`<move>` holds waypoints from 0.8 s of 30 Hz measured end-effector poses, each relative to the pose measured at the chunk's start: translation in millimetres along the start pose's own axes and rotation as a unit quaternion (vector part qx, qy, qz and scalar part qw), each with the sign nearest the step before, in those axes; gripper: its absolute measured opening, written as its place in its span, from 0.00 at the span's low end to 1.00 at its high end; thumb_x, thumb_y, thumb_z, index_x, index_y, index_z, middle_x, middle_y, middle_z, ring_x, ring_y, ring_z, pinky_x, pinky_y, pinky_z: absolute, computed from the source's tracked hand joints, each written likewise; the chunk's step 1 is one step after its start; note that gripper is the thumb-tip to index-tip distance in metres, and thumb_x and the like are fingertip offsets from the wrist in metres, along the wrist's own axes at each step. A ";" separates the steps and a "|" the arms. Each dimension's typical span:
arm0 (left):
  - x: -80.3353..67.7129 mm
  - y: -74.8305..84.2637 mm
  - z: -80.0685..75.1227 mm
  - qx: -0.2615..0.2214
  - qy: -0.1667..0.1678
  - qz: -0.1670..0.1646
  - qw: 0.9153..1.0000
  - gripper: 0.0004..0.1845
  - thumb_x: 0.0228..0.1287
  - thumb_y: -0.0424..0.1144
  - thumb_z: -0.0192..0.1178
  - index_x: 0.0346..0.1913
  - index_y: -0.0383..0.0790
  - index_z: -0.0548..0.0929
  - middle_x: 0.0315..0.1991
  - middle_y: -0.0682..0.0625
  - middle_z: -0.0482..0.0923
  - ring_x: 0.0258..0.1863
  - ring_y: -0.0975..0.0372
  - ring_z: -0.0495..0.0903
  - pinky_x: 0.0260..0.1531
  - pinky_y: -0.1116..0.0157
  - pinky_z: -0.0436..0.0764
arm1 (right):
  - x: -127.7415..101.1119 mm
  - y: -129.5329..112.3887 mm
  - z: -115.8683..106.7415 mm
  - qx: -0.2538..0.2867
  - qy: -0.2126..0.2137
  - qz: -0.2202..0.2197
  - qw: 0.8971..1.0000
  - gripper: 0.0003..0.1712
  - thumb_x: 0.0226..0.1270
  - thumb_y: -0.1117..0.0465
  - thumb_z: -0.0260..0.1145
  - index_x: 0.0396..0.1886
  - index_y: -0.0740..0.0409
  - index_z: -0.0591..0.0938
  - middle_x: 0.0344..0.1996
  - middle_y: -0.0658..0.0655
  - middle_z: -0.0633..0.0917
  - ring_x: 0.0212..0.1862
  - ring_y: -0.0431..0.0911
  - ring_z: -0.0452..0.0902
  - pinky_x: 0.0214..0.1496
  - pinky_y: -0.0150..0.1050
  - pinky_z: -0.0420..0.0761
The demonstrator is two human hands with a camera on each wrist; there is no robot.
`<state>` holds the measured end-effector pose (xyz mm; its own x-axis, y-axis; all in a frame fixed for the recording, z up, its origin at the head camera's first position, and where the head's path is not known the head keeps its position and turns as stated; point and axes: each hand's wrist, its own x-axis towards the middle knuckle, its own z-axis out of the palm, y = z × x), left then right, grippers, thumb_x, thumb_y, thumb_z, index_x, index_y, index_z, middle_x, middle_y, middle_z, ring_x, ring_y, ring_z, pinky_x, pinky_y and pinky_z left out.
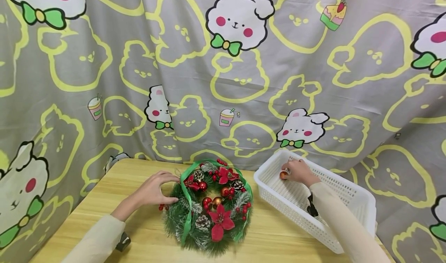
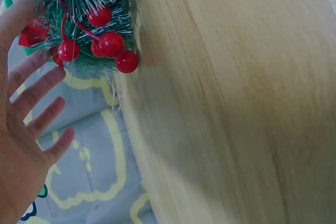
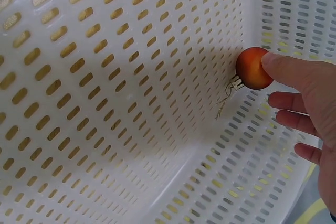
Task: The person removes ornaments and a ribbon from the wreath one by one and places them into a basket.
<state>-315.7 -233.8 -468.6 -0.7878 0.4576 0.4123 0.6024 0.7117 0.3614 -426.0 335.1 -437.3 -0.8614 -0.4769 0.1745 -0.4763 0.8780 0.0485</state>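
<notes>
Orange and glossy, the bauble (image 3: pixel 253 68) is pinched in the right hand (image 1: pixel 299 171) inside the white basket (image 1: pixel 292 212), seemingly so its string (image 3: pixel 224 102) hangs free; the left hand (image 1: pixel 155 190), fingers apart, touches the wreath's (image 1: pixel 195 207) left side, perhaps steadying it.

The grey fabric curtain (image 1: pixel 195 85) is patterned with yellow animal outlines (image 1: pixel 74 88) and white, black-edged rabbits (image 1: pixel 240 13) with red cheeks (image 1: pixel 248 32) and green bows (image 1: pixel 226 45). The round green bristle wreath (image 1: pixel 205 239) is tipped with white, dotted with round red berries (image 2: pixel 111 44) and trimmed with green ribbon (image 1: pixel 186 230). The spherical bauble (image 3: pixel 254 68) is coloured orange-red, the rectangular plastic basket (image 1: pixel 289 209) white; the wooden tabletop (image 1: pixel 139 232) is streaked yellow-brown.
</notes>
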 end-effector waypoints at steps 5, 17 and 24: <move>-0.6 -0.9 0.7 -0.001 0.006 0.004 1.000 0.31 0.47 0.56 0.80 0.57 0.53 0.87 0.56 0.52 0.85 0.59 0.49 0.79 0.54 0.41 0.81 | 0.4 1.3 -3.7 0.005 -0.004 0.002 1.000 0.19 0.55 0.52 0.80 0.43 0.58 0.90 0.33 0.56 0.87 0.35 0.48 0.79 0.41 0.53 0.74; 0.1 -0.9 5.0 -0.002 -0.003 0.001 1.000 0.30 0.48 0.57 0.79 0.57 0.54 0.86 0.56 0.55 0.84 0.60 0.52 0.79 0.55 0.43 0.81 | 4.4 -2.1 -21.3 0.014 0.012 -0.003 1.000 0.20 0.57 0.56 0.78 0.47 0.61 0.89 0.36 0.58 0.90 0.38 0.52 0.84 0.49 0.63 0.76; -0.3 -0.6 2.4 -0.002 -0.003 0.000 1.000 0.30 0.48 0.57 0.78 0.56 0.54 0.87 0.56 0.55 0.85 0.60 0.52 0.79 0.56 0.43 0.81 | 19.5 -22.7 -44.7 0.101 0.072 -0.001 0.992 0.20 0.61 0.54 0.76 0.49 0.60 0.89 0.38 0.59 0.89 0.41 0.54 0.85 0.43 0.53 0.82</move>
<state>-316.2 -233.1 -471.0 -0.7890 0.4601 0.4071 0.6023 0.7100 0.3648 -424.0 307.7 -391.0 -0.8328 -0.4554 0.3147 -0.5166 0.8437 -0.1462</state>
